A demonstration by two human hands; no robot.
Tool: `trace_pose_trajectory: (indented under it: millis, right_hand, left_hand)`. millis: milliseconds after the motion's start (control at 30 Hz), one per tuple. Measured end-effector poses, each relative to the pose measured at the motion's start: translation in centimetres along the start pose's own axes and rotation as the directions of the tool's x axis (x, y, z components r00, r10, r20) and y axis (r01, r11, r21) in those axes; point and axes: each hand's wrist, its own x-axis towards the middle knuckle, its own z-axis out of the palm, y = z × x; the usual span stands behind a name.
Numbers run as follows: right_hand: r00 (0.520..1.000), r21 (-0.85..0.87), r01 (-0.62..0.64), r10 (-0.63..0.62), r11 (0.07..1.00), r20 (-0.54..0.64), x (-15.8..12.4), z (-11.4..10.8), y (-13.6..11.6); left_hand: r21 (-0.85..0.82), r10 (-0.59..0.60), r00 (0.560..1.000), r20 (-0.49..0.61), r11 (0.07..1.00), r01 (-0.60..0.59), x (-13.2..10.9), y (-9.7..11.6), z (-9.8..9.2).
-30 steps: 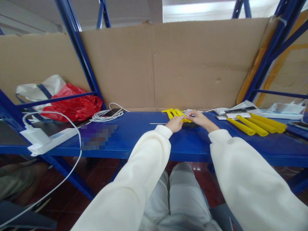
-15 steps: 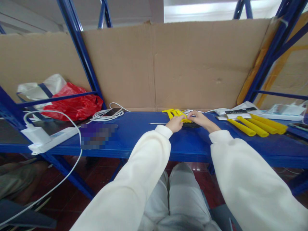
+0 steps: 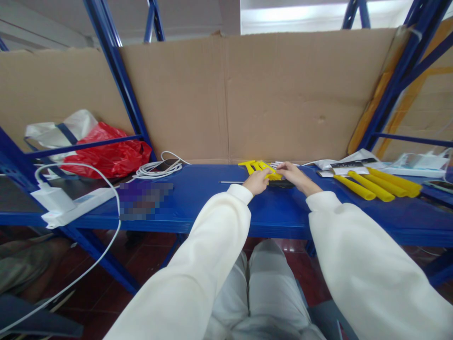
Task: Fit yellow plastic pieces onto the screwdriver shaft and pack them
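Note:
Both my hands meet at the middle of the blue shelf [image 3: 198, 198]. My left hand [image 3: 257, 182] is curled, its fingers pinching a small yellow plastic piece [image 3: 274, 176]. My right hand [image 3: 293, 174] also has its fingers closed on that piece from the right. Under the hands lies a small dark flat thing [image 3: 281, 184]. Just behind them lie several more yellow T-shaped pieces [image 3: 253, 165] and thin white sticks [image 3: 279, 164]. A single thin white stick [image 3: 230, 182] lies to the left of my left hand.
Several long yellow tubes [image 3: 375, 184] and papers [image 3: 348, 163] lie at the right. A coiled white cable with a phone [image 3: 159, 167], a red bag [image 3: 106, 153] and a white power strip [image 3: 67, 205] are at the left. Cardboard [image 3: 283, 94] backs the shelf, between blue uprights [image 3: 116, 71].
Almost nothing: my right hand's fingers have shifted slightly on the yellow piece. Both arms stay in place.

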Motion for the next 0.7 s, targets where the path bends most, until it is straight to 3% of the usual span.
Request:
trace_pose_trajectory:
  millis: [200, 700]
  right_hand:
    - [0.998, -0.089, -0.027, 0.032, 0.996, 0.059, 0.0, -0.7, -0.2]
    - [0.991, -0.262, 0.044, -0.01, 0.964, 0.131, 0.0, -0.9, 0.4]
  left_hand:
    - [0.042, -0.041, 0.999, 0.03, 0.998, 0.04, -0.3, 0.4, -0.6]
    - [0.364, -0.079, 0.981, 0.177, 0.931, 0.009, -1.8, 2.2, -1.7]
